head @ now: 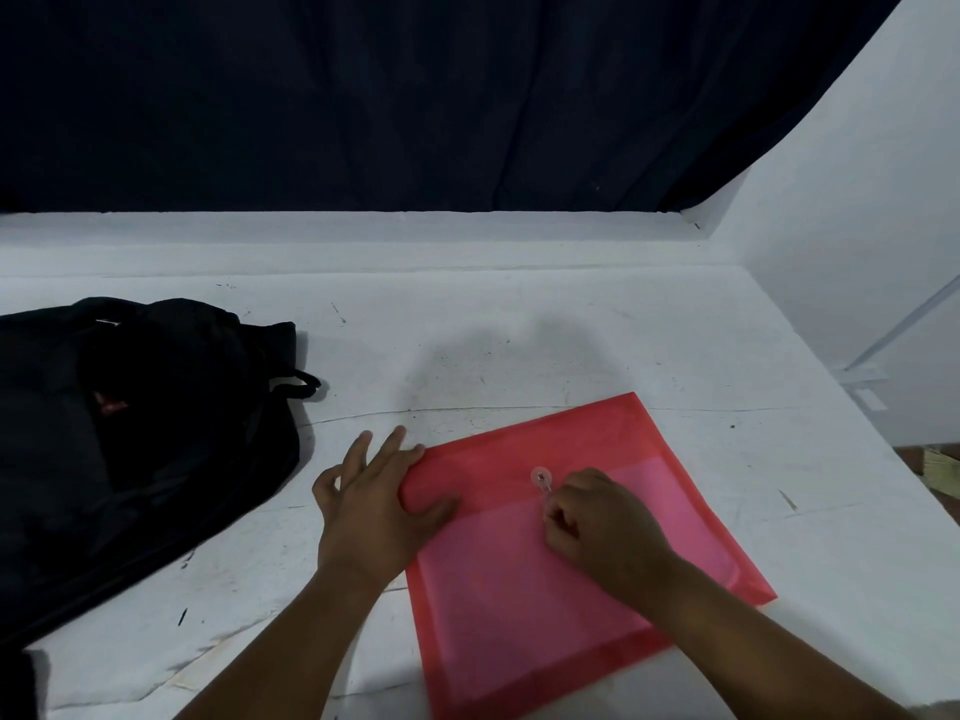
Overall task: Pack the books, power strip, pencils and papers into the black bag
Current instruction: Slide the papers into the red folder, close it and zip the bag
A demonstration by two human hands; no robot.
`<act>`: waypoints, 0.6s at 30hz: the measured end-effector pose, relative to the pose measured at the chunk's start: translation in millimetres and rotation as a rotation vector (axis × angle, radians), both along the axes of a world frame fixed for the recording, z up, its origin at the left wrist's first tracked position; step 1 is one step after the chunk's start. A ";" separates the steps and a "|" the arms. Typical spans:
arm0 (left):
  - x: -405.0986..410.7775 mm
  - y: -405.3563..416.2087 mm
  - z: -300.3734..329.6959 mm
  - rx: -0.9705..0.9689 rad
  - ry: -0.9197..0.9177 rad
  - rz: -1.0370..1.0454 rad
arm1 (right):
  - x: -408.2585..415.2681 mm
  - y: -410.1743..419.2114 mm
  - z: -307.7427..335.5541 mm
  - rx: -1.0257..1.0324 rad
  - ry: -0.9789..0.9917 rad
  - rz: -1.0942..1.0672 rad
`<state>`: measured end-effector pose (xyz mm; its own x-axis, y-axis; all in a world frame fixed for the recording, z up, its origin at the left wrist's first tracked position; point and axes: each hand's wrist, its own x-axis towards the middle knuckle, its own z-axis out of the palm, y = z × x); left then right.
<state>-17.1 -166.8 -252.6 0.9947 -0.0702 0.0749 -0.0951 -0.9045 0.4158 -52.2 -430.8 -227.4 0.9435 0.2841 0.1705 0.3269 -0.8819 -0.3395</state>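
Meanwhile, left hand (374, 504) fingers spread on red folder (545, 543), right hand (597, 517) pinching its string, black bag (130, 433) left.

Black bag (145, 433) slumped on its side at left of white surface (519, 330). Translucent red folder (519, 589) lies flat, tilted, near right, flap closed over round button (541, 477).
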 end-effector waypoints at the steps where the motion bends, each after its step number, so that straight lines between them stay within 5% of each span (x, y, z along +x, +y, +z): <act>1: 0.3 0.1 0.1 0.002 0.001 0.000 | 1.1 4.3 -0.1 -0.010 -0.013 0.017; 18: 0.1 0.2 2.5 -0.005 0.012 -0.012 | 25.2 -27.5 2.6 0.278 0.204 0.226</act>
<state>-17.0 -166.6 -250.1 0.9947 -0.0817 0.0631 -0.1007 -0.9013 0.4213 -27.0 -458.3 -224.8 0.8852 0.4573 0.0857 0.4029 -0.6612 -0.6328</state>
